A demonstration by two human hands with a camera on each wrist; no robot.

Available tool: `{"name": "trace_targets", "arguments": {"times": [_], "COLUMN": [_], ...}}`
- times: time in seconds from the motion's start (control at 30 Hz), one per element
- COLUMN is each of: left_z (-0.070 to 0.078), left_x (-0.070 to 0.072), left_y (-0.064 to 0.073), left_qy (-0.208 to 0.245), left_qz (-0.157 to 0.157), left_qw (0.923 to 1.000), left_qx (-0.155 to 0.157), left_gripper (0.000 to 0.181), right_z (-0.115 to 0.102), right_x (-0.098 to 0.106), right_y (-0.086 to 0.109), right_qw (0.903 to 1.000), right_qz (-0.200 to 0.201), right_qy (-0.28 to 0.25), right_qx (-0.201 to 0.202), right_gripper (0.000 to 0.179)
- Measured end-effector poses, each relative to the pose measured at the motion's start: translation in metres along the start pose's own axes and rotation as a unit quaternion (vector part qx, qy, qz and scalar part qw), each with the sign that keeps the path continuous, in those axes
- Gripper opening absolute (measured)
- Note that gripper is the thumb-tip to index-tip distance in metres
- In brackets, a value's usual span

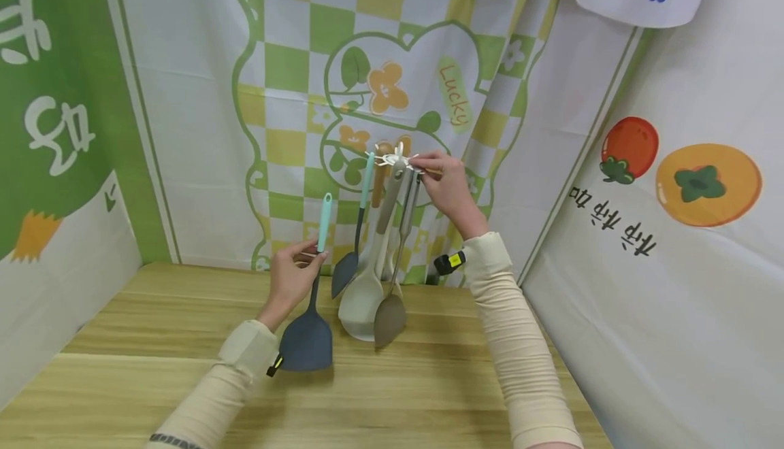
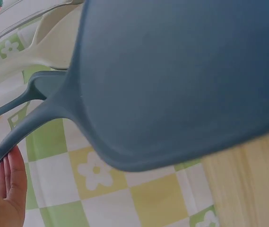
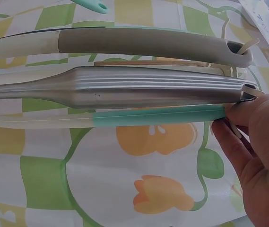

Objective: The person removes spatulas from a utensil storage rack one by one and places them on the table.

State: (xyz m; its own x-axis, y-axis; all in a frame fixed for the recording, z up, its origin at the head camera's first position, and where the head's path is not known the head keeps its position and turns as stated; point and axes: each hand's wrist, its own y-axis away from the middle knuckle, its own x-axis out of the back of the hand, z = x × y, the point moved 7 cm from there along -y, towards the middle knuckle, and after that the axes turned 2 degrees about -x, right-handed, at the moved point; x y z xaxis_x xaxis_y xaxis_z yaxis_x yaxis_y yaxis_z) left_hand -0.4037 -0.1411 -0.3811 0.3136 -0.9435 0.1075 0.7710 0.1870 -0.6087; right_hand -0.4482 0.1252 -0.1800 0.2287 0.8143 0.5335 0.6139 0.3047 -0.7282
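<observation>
My left hand (image 1: 292, 275) pinches a dark blue spatula (image 1: 306, 343) near the bottom of its teal handle. The spatula's broad blade hangs down and fills much of the left wrist view. With thumb and fingers, my right hand (image 1: 447, 187) pinches the edge of a white hooked utensil rack (image 1: 389, 160), close to the end of a teal handle (image 3: 162, 115). From the rack hang a pale ladle (image 1: 360, 309) with a grey-brown handle, a steel-handled turner (image 1: 390, 320) and a smaller teal-handled blue utensil (image 1: 346, 273). Other utensils behind them are partly hidden.
The wooden tabletop (image 1: 392, 394) lies below the hanging utensils. Close behind the rack falls a green and yellow checked curtain (image 1: 288, 20). Printed cloth walls stand at the left (image 1: 55, 81) and right (image 1: 649, 299).
</observation>
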Motion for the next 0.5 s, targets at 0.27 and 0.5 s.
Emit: {"name": "trace_targets", "arguments": {"times": [0.27, 0.5], "left_z": [-0.0088, -0.01], "left_x": [-0.0015, -0.001], "left_y": [0.0036, 0.0071], "left_qy": [-0.014, -0.018], "left_qz": [-0.008, -0.013], "left_qw": [0.9997, 0.9996], "left_qx": [0.02, 0.02], "left_gripper": [0.031, 0.032], "right_z": [0.0037, 0.0038], "right_x": [-0.0006, -0.0009], "right_y": [0.0016, 0.0026], "right_qw": [0.9998, 0.9996], "right_qz": [0.011, 0.021], "right_qy": [-0.014, -0.018], "right_qx": [-0.004, 0.007], "right_gripper": [0.028, 0.03]}}
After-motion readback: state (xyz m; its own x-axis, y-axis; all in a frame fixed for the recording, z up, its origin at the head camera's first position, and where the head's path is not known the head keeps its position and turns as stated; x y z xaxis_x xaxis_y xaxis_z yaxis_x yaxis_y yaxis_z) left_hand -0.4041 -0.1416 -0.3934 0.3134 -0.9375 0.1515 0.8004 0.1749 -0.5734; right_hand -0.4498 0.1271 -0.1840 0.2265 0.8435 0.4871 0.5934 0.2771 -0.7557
